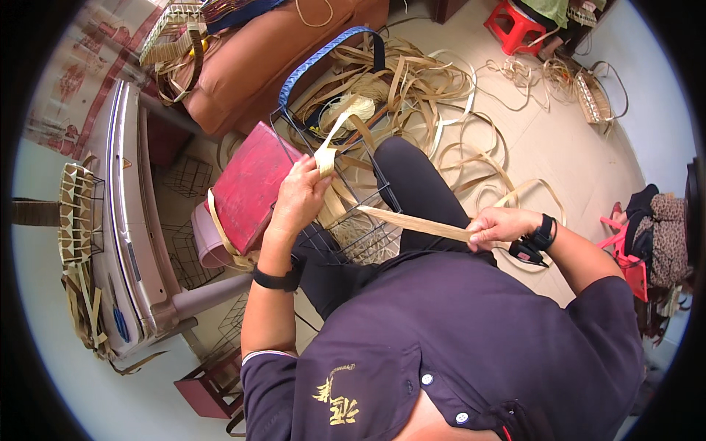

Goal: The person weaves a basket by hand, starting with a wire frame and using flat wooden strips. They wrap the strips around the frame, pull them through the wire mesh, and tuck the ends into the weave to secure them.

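Observation:
A black wire basket frame (381,234) rests against my lap, with pale and tan flat strips woven through part of it. My left hand (300,195) is closed at the frame's upper edge, gripping a pale yellow strip (326,162) that loops over there; its fingertips are partly hidden. Off to the right, my right hand (500,226) pinches the end of a tan flat strip (419,223). That strip runs taut from the frame across my thigh. Exactly how the strip passes round the wires is too small to tell.
Beyond the frame lie a basket with a blue handle (323,57) and a heap of loose strips (419,88). At left are a red box-like block (261,180), a pink bucket (208,234) and more wire frames (187,176). A person sits by a red stool (512,28).

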A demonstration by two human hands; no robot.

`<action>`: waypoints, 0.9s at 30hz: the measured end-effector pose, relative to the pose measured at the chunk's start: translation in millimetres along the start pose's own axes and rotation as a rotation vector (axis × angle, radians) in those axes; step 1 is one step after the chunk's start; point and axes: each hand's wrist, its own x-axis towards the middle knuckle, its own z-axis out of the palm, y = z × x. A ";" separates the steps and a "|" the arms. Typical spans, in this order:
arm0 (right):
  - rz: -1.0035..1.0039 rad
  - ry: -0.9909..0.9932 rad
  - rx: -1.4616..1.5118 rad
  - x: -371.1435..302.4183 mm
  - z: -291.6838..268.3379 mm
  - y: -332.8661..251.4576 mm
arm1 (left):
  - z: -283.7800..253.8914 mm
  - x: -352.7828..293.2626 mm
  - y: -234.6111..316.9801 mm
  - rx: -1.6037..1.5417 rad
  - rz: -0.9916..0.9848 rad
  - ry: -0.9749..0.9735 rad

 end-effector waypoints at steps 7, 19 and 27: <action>-0.565 0.447 0.271 104.3 -116.2 -61.1 | 3.0 -2.0 -8.7 0.041 0.008 0.017; -0.922 0.351 0.316 260.5 -139.4 -288.9 | 2.3 -18.7 -17.5 0.107 0.044 0.103; -0.870 0.639 -0.879 177.9 -67.5 -251.9 | 6.7 -8.5 -16.0 0.141 0.087 0.108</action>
